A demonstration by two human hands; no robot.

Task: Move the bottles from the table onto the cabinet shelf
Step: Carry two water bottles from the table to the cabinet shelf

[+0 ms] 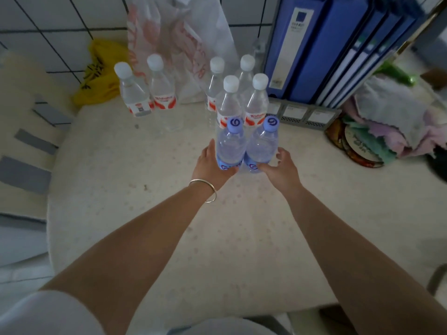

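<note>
Two blue-capped bottles were seen standing upright and side by side near the middle of the pale table (135,213). The left blue-capped bottle (231,147) was gripped low on its body by the left hand (210,165), the thumb wrapped across the blue label and the fingers laid along its left flank. The right blue-capped bottle (262,147) was flanked by the right hand (280,169): the thumb was touching the label, while the curled fingers were held just off the bottle's right side, so a firm grip could not be confirmed. A thin bangle (205,191) was worn on the left wrist.

Just beyond this pair, four white-capped bottles (229,102) with red labels were clustered upright, and two more white-capped bottles (147,93) were placed apart to the far left. A white plastic bag (179,39) was propped against the tiled wall behind them, with a yellow bag (99,71) to its left. Blue binders (326,44) were stood at the far right, and folded cloths (387,117) were piled beside them.
</note>
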